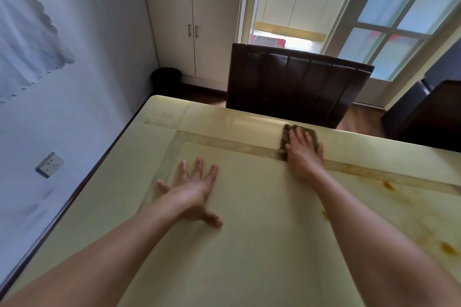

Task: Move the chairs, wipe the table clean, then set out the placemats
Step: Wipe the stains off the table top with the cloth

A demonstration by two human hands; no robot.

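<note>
A cream stone-topped table (249,244) fills the lower view. My right hand (303,154) presses flat on a brown cloth (287,133) near the table's far edge, over the darker inlaid border. My left hand (193,189) lies flat on the tabletop with fingers spread and holds nothing. A dark brown chair (296,82) stands against the far edge, just behind the cloth. A second dark chair (431,117) stands at the far right. Orange stains (447,248) mark the table's right side. No placemats are in view.
The table's left edge runs close to a white wall with a socket (50,164). A black bin (166,80) stands in the corner beside a cream cabinet (194,32). A glass door (399,20) and a kitchen doorway lie behind the chair.
</note>
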